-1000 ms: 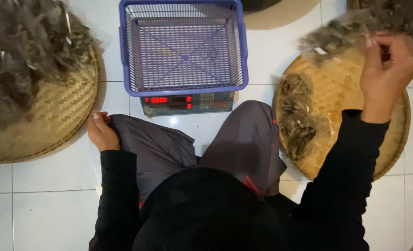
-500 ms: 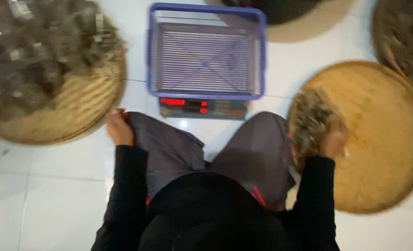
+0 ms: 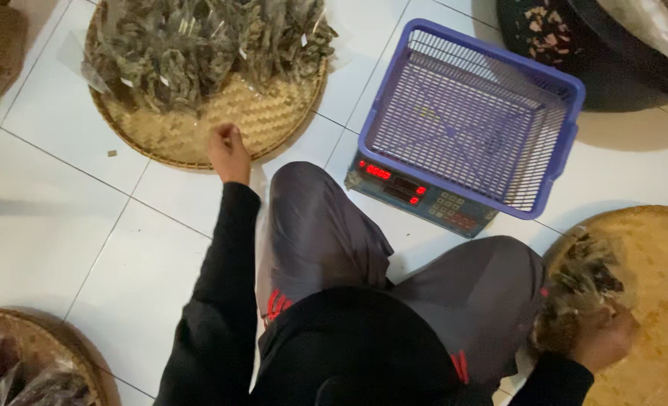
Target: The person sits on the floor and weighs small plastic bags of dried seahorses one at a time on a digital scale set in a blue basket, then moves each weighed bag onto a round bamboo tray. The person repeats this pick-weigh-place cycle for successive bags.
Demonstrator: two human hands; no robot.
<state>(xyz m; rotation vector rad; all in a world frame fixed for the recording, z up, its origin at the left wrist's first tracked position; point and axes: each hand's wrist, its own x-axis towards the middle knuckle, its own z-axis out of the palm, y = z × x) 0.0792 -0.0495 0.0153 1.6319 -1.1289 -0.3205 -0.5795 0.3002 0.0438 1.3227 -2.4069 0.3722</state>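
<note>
The person sits with both knees bent and spread, grey trousers and black long sleeves in view. The left hand (image 3: 229, 153) is loosely curled into a fist, knuckles up, its arm stretched forward past the left knee. The right hand (image 3: 603, 342) lies low beside the right knee, fingers closed in a grasp, its arm bent close to the body.

Head camera, steeply downward, close.

White tiled floor (image 3: 86, 233), dark grout lines, soft indoor light
</note>
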